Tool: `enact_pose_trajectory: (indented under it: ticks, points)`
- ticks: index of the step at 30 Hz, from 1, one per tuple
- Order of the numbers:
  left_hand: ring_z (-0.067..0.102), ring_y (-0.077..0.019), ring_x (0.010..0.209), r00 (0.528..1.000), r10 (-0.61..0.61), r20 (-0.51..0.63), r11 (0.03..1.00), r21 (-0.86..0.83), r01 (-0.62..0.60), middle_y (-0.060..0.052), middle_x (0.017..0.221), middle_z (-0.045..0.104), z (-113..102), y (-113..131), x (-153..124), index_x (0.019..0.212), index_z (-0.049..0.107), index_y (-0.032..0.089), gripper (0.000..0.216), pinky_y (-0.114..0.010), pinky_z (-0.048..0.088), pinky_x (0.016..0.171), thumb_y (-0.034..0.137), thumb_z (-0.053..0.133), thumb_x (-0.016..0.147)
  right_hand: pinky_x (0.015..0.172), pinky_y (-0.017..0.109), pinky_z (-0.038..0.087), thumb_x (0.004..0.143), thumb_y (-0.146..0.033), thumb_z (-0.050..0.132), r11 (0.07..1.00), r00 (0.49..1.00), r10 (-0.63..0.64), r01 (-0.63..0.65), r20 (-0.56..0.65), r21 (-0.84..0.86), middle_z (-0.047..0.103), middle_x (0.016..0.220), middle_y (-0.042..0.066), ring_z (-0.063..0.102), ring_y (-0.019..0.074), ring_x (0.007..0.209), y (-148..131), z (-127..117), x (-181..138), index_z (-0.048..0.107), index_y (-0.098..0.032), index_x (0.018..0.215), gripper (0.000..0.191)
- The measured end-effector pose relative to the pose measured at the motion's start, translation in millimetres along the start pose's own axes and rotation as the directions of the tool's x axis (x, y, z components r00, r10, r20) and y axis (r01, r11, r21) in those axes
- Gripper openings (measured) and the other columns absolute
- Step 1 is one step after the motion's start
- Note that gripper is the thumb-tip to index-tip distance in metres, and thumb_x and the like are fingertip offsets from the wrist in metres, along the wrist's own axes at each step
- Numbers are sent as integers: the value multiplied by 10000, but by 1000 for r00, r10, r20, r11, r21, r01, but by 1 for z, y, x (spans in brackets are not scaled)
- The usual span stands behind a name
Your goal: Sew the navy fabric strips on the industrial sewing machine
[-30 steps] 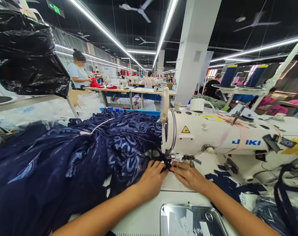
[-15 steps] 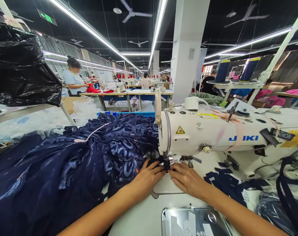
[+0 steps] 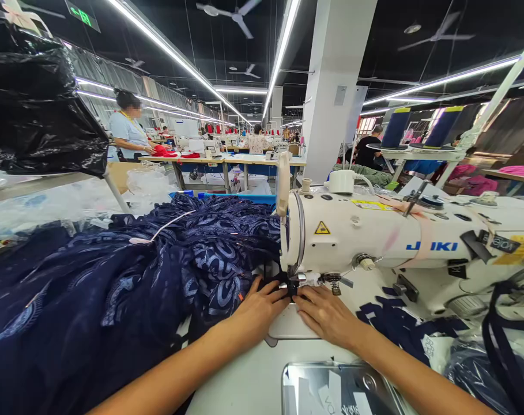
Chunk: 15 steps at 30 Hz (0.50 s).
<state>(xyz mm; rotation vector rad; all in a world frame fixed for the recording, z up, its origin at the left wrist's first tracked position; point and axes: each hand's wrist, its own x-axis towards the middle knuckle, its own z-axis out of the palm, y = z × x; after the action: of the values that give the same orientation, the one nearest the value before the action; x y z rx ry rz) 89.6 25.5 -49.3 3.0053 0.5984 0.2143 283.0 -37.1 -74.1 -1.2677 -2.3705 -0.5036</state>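
Observation:
A big heap of navy patterned fabric (image 3: 127, 276) covers the left half of the table. Its edge runs under the needle of a white Juki sewing machine (image 3: 374, 236). My left hand (image 3: 258, 308) lies on the fabric just left of the presser foot, fingers pressed down flat on the cloth. Just right of the foot my right hand (image 3: 326, 314) rests on the machine bed, fingers together, their tips touching the small dark fabric edge at the needle. The two hands nearly meet under the machine head.
A shiny metal tray (image 3: 335, 389) with paper bits sits at the table's front edge. Dark fabric scraps (image 3: 400, 325) and a dark strap (image 3: 499, 340) lie at right. A black plastic bag (image 3: 37, 109) hangs at upper left. Other workers sit at distant tables (image 3: 227, 164).
The hands and fabric edge stay at the needle, with only slight finger shifts. The view has swayed a little.

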Motion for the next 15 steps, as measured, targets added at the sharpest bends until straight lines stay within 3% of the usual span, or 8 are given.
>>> enact_pose_trajectory:
  ticks: [9, 15]
  points:
    - [395, -236, 1196, 999, -53, -12, 998, -28, 52, -48, 1219, 541, -3, -7, 10, 1105, 550, 199, 485, -546, 196, 1008, -54, 444, 705, 735, 348, 513, 827, -212, 433, 993, 993, 100, -103, 65, 51, 624, 1059, 121, 601, 221, 919, 10, 5, -5, 610, -171, 1055, 292]
    - [455, -220, 1134, 994, -76, -76, 997, -38, 74, -34, 1143, 592, -2, -10, 18, 1024, 596, 200, 414, -497, 228, 1003, -24, 453, 708, 695, 335, 527, 880, -230, 376, 939, 966, 258, -256, 22, 228, 671, 855, 44, 620, 183, 800, 27, 26, 10, 643, -244, 945, 276]
